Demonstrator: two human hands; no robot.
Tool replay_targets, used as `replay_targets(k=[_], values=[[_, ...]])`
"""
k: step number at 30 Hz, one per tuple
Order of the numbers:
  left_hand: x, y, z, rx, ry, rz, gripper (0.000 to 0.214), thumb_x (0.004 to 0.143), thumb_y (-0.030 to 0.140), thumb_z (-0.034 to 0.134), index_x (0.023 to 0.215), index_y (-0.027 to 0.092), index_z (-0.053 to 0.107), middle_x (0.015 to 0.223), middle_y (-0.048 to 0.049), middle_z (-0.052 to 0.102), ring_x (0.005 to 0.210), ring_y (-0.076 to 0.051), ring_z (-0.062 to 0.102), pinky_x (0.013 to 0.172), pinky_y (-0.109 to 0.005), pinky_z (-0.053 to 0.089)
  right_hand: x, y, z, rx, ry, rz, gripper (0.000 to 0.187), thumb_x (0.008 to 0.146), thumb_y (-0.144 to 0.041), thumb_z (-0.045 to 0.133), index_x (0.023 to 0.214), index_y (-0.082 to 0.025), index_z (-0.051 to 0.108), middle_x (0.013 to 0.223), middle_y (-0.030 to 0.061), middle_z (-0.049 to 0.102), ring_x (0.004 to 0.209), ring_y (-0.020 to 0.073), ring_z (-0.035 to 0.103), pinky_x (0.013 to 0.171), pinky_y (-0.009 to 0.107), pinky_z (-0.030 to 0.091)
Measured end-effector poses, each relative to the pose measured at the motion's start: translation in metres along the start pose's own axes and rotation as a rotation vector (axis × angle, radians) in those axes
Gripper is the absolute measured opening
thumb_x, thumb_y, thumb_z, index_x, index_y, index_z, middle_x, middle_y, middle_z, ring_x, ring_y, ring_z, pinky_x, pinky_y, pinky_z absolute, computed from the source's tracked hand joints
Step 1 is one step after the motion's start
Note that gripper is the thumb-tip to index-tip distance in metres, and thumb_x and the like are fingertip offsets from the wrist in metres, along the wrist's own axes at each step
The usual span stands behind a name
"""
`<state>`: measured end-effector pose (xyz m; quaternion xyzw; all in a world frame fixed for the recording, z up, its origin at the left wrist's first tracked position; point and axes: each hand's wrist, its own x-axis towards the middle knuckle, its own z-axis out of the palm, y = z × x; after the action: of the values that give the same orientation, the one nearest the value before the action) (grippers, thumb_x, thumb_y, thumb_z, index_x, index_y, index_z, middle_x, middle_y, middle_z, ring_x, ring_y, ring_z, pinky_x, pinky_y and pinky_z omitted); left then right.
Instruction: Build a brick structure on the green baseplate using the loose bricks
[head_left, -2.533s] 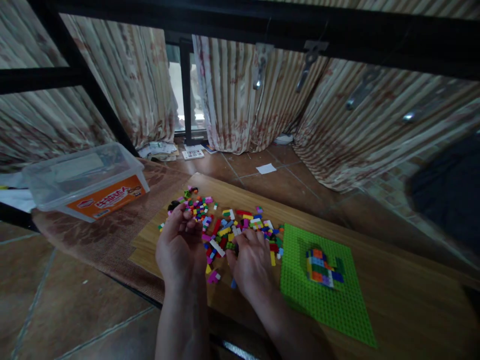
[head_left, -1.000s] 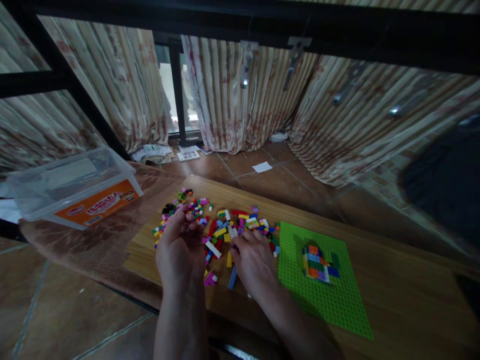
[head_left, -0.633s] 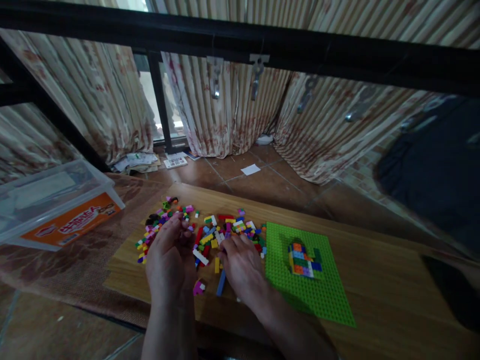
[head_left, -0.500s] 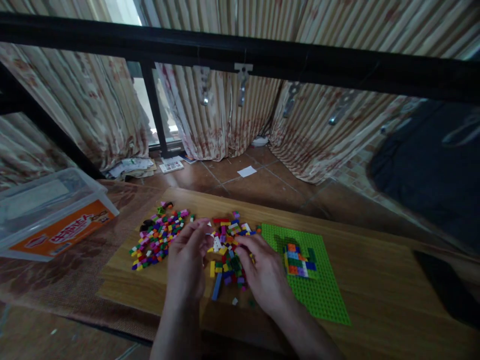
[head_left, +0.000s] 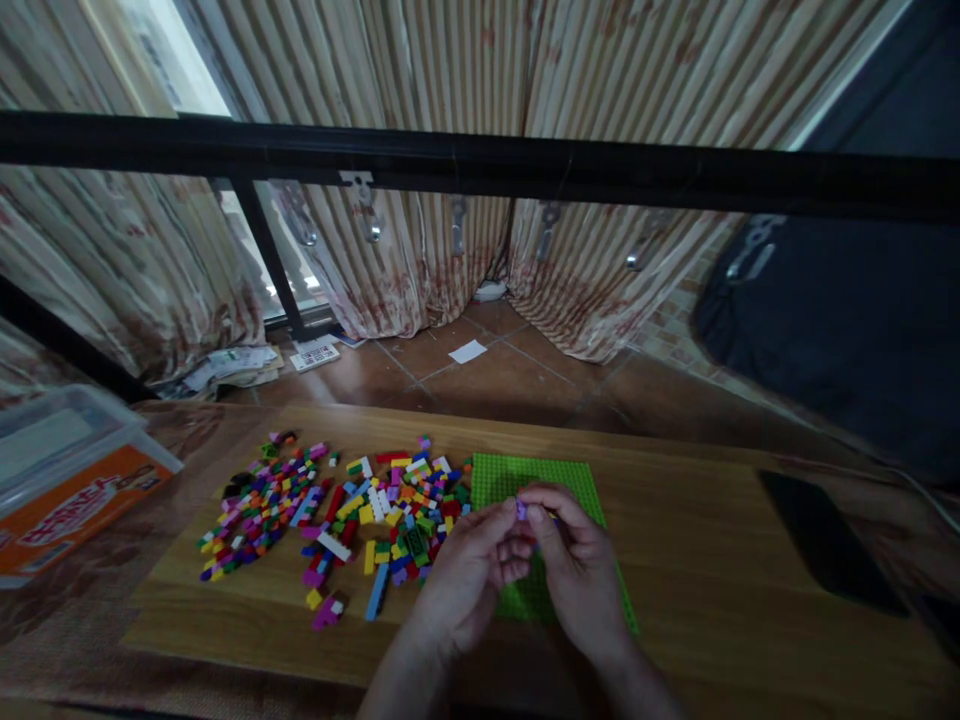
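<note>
"How much has been done?"

"A purple brick is pinched between the fingertips of the left hand and right hand, over the green baseplate, and is not yet set down. Whether anything is built there cannot be told; the middle is hidden by the hands."

"What is left?"

"Many loose bricks are strewn from near the desk's left edge to the baseplate."

"Anything in the way?"

"Only the view is blocked. A dark flat object is placed toward the desk's right end; a clear tub is seen beyond the left edge."
</note>
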<state>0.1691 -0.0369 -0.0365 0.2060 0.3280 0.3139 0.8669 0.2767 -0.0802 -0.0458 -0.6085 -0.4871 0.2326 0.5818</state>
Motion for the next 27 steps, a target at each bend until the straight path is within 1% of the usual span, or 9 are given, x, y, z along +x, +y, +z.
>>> replay_targets(k=[3, 6, 8, 10, 14, 16, 19, 23, 27], values=[[0.007, -0.003, 0.003, 0.079, 0.044, 0.065, 0.033, 0.062, 0.041, 0.083, 0.073, 0.012, 0.069, 0.068, -0.0022, 0.063, 0.057, -0.007, 0.052, 0.056, -0.019, 0.039, 0.003, 0.007, -0.013, -0.048, -0.051, -0.040, 0.020, 0.093, -0.033, 0.050, 0.102, -0.024, 0.065, 0.101, 0.0047, 0.066, 0.096, 0.0185, 0.062, 0.085, 0.035, 0.051], [0.015, -0.005, 0.005, 0.295, 0.093, 0.220, 0.035, 0.066, 0.046, 0.078, 0.064, 0.012, 0.068, 0.059, -0.0009, 0.060, 0.052, -0.007, 0.046, 0.054, -0.021, 0.035, 0.009, 0.012, -0.027, -0.185, -0.132, -0.119, 0.024, 0.092, -0.033, 0.053, 0.112, -0.026, 0.064, 0.108, 0.0058, 0.065, 0.103, 0.0204, 0.059, 0.089, 0.038, 0.049], [0.018, -0.006, 0.006, 0.423, 0.098, 0.292, 0.036, 0.067, 0.047, 0.076, 0.059, 0.013, 0.066, 0.054, 0.0000, 0.057, 0.050, -0.007, 0.043, 0.052, -0.022, 0.032, 0.012, 0.014, -0.034, -0.278, -0.194, -0.161, 0.022, 0.091, -0.032, 0.055, 0.109, -0.026, 0.066, 0.106, 0.0057, 0.066, 0.102, 0.0210, 0.058, 0.088, 0.038, 0.049], [0.019, -0.006, 0.005, 0.501, 0.088, 0.304, 0.036, 0.068, 0.046, 0.074, 0.058, 0.014, 0.065, 0.053, 0.0000, 0.057, 0.050, -0.008, 0.042, 0.052, -0.022, 0.031, 0.014, 0.015, -0.038, -0.346, -0.234, -0.186, 0.018, 0.092, -0.031, 0.055, 0.102, -0.026, 0.068, 0.101, 0.0051, 0.066, 0.099, 0.0209, 0.058, 0.085, 0.037, 0.049], [0.020, -0.006, 0.002, 0.548, 0.133, 0.314, 0.034, 0.071, 0.045, 0.071, 0.058, 0.014, 0.064, 0.054, 0.0001, 0.056, 0.050, -0.009, 0.042, 0.051, -0.022, 0.032, 0.017, 0.019, -0.043, -0.420, -0.252, -0.223, 0.016, 0.092, -0.031, 0.055, 0.099, -0.026, 0.068, 0.099, 0.0050, 0.066, 0.097, 0.0214, 0.057, 0.085, 0.038, 0.048], [0.023, -0.005, -0.002, 0.547, 0.204, 0.344, 0.029, 0.072, 0.043, 0.069, 0.063, 0.015, 0.067, 0.058, -0.0007, 0.059, 0.051, -0.010, 0.045, 0.052, -0.023, 0.034, 0.021, 0.025, -0.045, -0.423, -0.184, -0.194, 0.017, 0.091, -0.034, 0.055, 0.098, -0.025, 0.069, 0.100, 0.0054, 0.066, 0.098, 0.0218, 0.057, 0.087, 0.040, 0.047], [0.029, -0.003, -0.011, 0.547, 0.292, 0.424, 0.019, 0.072, 0.036, 0.069, 0.076, 0.017, 0.072, 0.068, -0.0028, 0.065, 0.059, -0.014, 0.054, 0.056, -0.023, 0.039, 0.028, 0.038, -0.047, -0.389, -0.073, -0.097, 0.020, 0.090, -0.038, 0.057, 0.096, -0.024, 0.069, 0.102, 0.0059, 0.065, 0.100, 0.0218, 0.057, 0.091, 0.041, 0.045], [0.034, -0.007, -0.020, 0.647, 0.308, 0.500, 0.018, 0.073, 0.028, 0.068, 0.088, 0.019, 0.074, 0.086, -0.0069, 0.070, 0.081, -0.020, 0.062, 0.072, -0.028, 0.046, 0.035, 0.052, -0.044, -0.361, -0.102, -0.036, 0.021, 0.088, -0.039, 0.057, 0.095, -0.024, 0.071, 0.105, 0.0060, 0.063, 0.103, 0.0218, 0.057, 0.095, 0.043, 0.043], [0.030, -0.015, -0.017, 0.978, 0.275, 0.463, 0.031, 0.082, 0.024, 0.055, 0.108, 0.017, 0.069, 0.106, -0.0109, 0.068, 0.099, -0.024, 0.062, 0.090, -0.035, 0.046, 0.036, 0.059, -0.041, -0.405, -0.140, -0.052, 0.020, 0.088, -0.039, 0.058, 0.094, -0.026, 0.071, 0.107, 0.0063, 0.062, 0.105, 0.0228, 0.056, 0.096, 0.044, 0.043]])
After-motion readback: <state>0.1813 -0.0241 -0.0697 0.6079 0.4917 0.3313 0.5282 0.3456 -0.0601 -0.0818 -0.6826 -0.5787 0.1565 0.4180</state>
